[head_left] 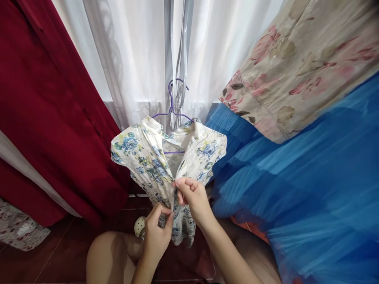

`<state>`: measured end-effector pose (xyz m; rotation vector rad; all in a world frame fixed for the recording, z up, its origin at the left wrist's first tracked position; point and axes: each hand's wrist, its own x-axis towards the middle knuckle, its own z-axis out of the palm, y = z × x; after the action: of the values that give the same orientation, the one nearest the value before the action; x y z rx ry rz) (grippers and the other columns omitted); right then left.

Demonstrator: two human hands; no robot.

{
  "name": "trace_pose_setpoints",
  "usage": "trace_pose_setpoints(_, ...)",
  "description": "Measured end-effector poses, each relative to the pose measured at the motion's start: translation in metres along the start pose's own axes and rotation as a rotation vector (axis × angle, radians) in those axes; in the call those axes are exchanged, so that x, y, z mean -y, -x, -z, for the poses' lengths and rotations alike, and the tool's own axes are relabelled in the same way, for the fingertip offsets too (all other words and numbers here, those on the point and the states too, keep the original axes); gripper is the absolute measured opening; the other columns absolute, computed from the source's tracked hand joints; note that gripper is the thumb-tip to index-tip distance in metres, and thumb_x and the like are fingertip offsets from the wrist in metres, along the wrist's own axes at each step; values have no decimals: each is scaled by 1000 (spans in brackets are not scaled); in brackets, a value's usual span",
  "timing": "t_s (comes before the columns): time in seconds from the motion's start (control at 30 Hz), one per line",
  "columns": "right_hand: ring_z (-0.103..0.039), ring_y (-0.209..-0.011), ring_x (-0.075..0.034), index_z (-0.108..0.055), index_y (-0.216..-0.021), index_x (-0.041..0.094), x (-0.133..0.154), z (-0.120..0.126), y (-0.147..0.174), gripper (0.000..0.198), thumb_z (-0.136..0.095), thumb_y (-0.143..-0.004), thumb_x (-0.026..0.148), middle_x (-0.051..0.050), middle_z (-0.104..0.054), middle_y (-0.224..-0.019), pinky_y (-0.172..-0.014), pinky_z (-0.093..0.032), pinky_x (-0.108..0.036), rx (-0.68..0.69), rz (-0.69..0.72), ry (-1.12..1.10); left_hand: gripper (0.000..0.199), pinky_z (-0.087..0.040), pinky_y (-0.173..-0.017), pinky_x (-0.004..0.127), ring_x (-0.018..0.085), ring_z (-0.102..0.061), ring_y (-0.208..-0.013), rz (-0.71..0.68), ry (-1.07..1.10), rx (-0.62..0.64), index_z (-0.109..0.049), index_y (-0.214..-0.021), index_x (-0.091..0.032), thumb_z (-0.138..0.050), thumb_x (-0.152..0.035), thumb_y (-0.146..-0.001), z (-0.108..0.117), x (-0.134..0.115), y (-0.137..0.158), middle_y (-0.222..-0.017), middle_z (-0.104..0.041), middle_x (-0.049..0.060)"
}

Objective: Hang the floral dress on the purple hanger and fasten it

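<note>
A white short-sleeved garment (156, 165) with blue and yellow-green flowers hangs in front of me on a purple wire hanger (171, 106). Its neck opens in a V, and the hanger's lower bar shows inside. At the bottom of the V, my right hand (191, 193) pinches the front edge of the cloth. Lower and to the left, my left hand (158, 227) pinches the same front edge between thumb and finger. Any fastener there is hidden by the fingers. The hem falls loose below both hands.
White straps (185, 43) hang by the hanger's hook, before a white curtain (133, 51). Dark red cloth (59, 102) drapes on the left. A floral beige garment (296, 75) and blue tulle (310, 177) fill the right. A cream dotted object (139, 226) is on the red tiled floor (71, 256).
</note>
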<state>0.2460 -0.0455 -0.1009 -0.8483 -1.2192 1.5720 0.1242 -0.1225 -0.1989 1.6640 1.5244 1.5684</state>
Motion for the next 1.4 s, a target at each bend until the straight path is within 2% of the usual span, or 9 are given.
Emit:
trace_pose_setpoints(0.23,-38,-40,-6,-69,-71,15,79,-20,-68,30,-71,-84,42,4,-54,-45,-41,-28,-21,-33,309,44,15,-46,-71,24,15,-60,-73,12,-16,64,-54,-79,-18,-60,-20,-92,1,3,2,-76,-60,1)
trace_pose_setpoints(0.4,-36,-41,-6,-67,-70,16,103,-31,-92,27,-69,-84,40,4,-55,-49,-42,-28,-22,-71,403,3,15,-48,-71,25,15,-61,-74,23,-25,108,-54,-78,-18,-58,-21,-93,3,13,4,-76,-61,1)
trace_pose_setpoints(0.6,-43,-42,-8,-66,-79,18,93,-29,-80,27,-67,-87,44,5,-57,-49,-43,-33,-22,-47,422,86,8,-51,-73,28,16,-63,-79,-24,-82,175,-59,-85,-19,-59,-16,-92,21,8,-23,-82,-64,1)
trace_pose_setpoints(0.8,-46,-43,-9,-61,-78,20,95,-19,-61,28,-66,-89,45,5,-56,-48,-45,-35,-23,-12,464,164,23,-50,-99,36,20,-62,-111,-464,-85,-158,-68,-113,-21,-58,-12,-94,47,-74,-121,-114,-67,6)
trace_pose_setpoints(0.9,-47,-45,-9,-59,-78,21,100,-14,-53,31,-65,-89,49,5,-55,-49,-47,-36,-23,-23,486,220,35,-56,-83,30,17,-67,-98,-507,-31,-187,-61,-132,-23,-55,-19,-98,50,-110,-168,-130,-62,8)
trace_pose_setpoints(0.97,-44,-44,-9,-58,-78,21,100,-10,-50,32,-64,-90,50,6,-51,-49,-46,-34,-23,-38,494,240,34,-55,-73,25,14,-66,-85,-490,-61,-86,-60,-132,-21,-57,-24,-98,47,-122,-188,-122,-66,7)
trace_pose_setpoints(1.07,-41,-44,-9,-55,-77,21,96,-5,-52,33,-63,-91,50,7,-47,-50,-46,-30,-24,-38,498,254,16,-50,-68,22,13,-62,-77,-529,-168,-11,-69,-100,-16,-59,-28,-97,35,-129,-198,-91,-68,3)
trace_pose_setpoints(1.27,-33,-50,-10,-51,-75,21,60,3,-70,30,-57,-94,43,7,-39,-56,-50,-24,-25,-91,559,373,18,-50,-68,23,12,-62,-73,-483,-11,-313,-63,-91,-14,-57,-30,-99,22,-135,-202,-81,-63,1)
trace_pose_setpoints(1.4,-38,-54,-11,-49,-73,20,27,26,-62,29,-54,-95,38,6,-41,-58,-55,-28,-26,-81,498,501,23,-51,-67,22,9,-58,-69,-413,168,-561,-60,-93,-14,-60,-36,-97,67,-114,-235,-79,-59,-1)
